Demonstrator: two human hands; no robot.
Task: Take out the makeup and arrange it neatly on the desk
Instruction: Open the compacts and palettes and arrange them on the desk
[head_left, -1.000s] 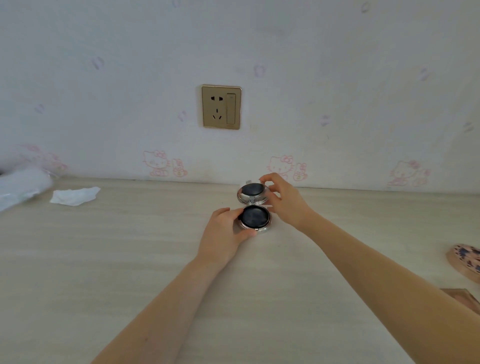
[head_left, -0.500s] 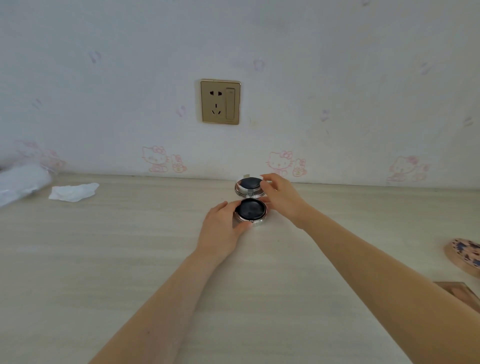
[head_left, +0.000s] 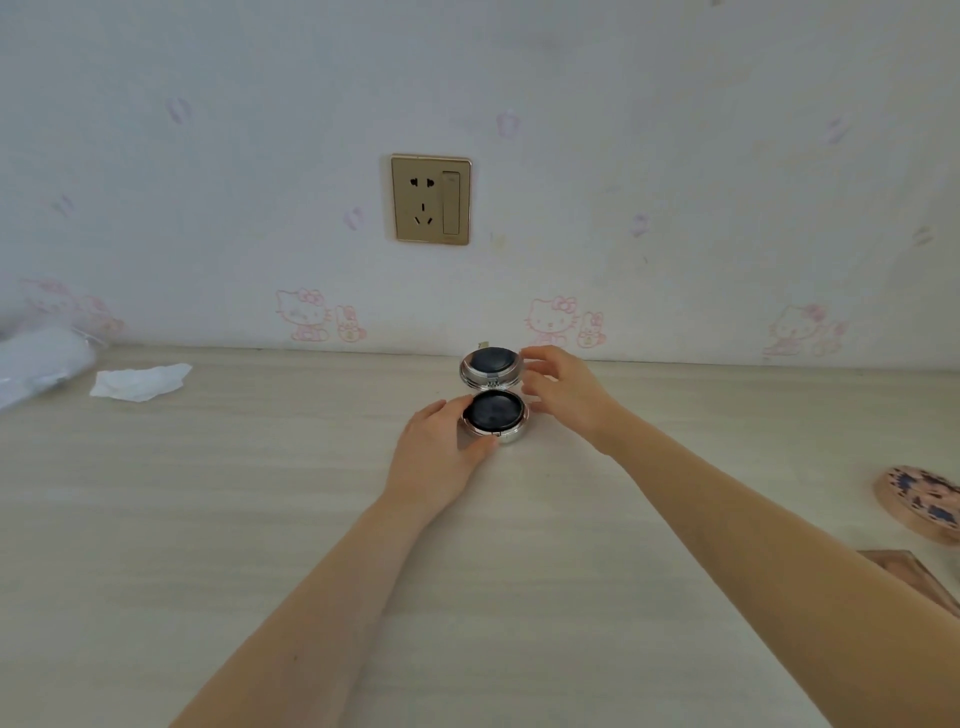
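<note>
A round silver compact (head_left: 496, 410) with dark insides lies open on the pale wooden desk (head_left: 208, 519), close to the wall. Its lid (head_left: 491, 366) stands tilted up behind the base. My left hand (head_left: 436, 457) grips the base from the left, thumb at its front edge and fingers at its far side. My right hand (head_left: 566, 395) comes in from the right and pinches the lid's right rim between forefinger and thumb.
A crumpled white tissue (head_left: 140, 382) and a white plastic bag (head_left: 36, 364) lie at the back left. A round patterned object (head_left: 919, 504) and a brown box corner (head_left: 909, 571) sit at the right edge. A gold wall socket (head_left: 431, 200) is above.
Both hands have slid the open compact a little further back toward the wall. The grips on base and lid look the same.
</note>
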